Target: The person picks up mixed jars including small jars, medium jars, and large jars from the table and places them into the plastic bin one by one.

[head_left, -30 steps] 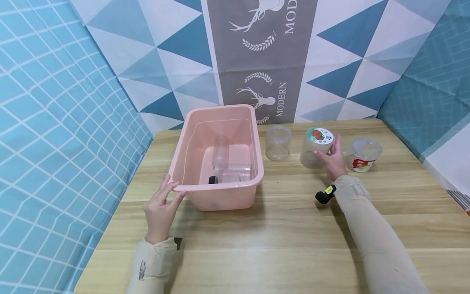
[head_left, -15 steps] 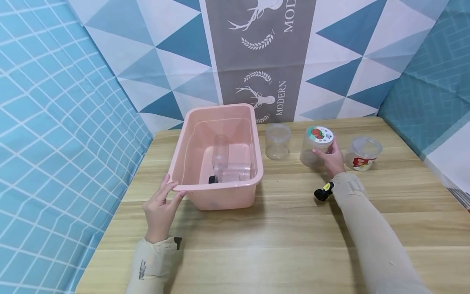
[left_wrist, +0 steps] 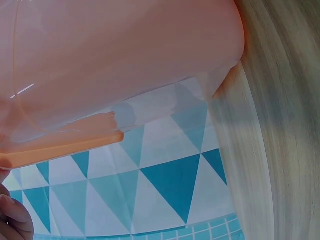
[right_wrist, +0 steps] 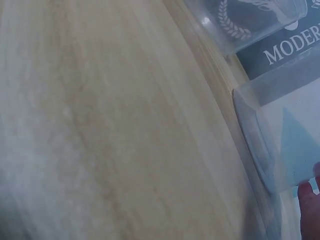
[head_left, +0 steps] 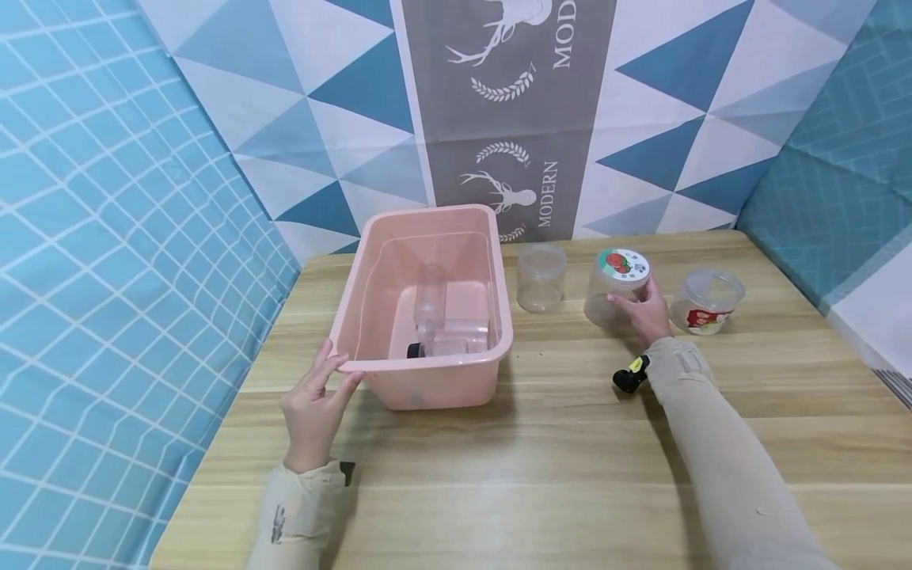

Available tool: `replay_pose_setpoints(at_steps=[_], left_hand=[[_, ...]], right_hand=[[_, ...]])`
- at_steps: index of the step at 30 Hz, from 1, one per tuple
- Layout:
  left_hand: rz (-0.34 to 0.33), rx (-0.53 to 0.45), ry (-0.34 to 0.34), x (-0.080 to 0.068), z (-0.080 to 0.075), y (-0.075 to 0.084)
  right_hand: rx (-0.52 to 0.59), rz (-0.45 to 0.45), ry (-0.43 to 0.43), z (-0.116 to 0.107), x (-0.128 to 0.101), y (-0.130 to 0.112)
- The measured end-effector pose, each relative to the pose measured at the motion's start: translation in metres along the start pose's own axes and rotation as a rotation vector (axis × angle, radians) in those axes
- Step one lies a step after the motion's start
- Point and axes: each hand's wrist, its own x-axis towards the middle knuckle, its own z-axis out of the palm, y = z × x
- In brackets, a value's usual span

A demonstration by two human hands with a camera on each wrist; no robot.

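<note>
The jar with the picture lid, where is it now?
In the head view the jar stands on the table, right of the pink tub, between two other clear jars, and the right hand grips it.

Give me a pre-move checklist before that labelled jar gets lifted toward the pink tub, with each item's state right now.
1. Right hand grips the labelled jar, fingers curled round its side: ok.
2. Jar lid seated: cannot tell; only the sticker on top shows.
3. Left hand steadies the pink tub, fingertips on its near rim: ok.
4. Room in the tub: ok; a clear bottle and a clear box lie there, with bare floor beside them.
5. Path from jar to tub: not ok; the small clear jar stands between them, so lift over it.
6. Short tub with red label stands apart from the hand: ok.
</note>
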Motion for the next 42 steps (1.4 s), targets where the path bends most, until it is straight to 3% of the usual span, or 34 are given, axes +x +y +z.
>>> replay_pose_setpoints(at_steps=[10,17,24,42], left_hand=[[0.011,0.010,-0.002,-0.001,0.000,0.000],[0.020,0.029,0.016,0.000,0.000,0.000],[0.018,0.023,0.009,0.000,0.001,0.000],[0.017,0.005,0.011,0.000,0.002,0.000]], right_hand=[[-0.048,-0.036,0.028,0.002,-0.002,0.002],[0.005,-0.035,0.031,0.010,-0.007,-0.013],[-0.017,-0.037,0.065,0.009,0.000,-0.001],[-0.048,-0.042,0.034,0.005,0.000,0.002]])
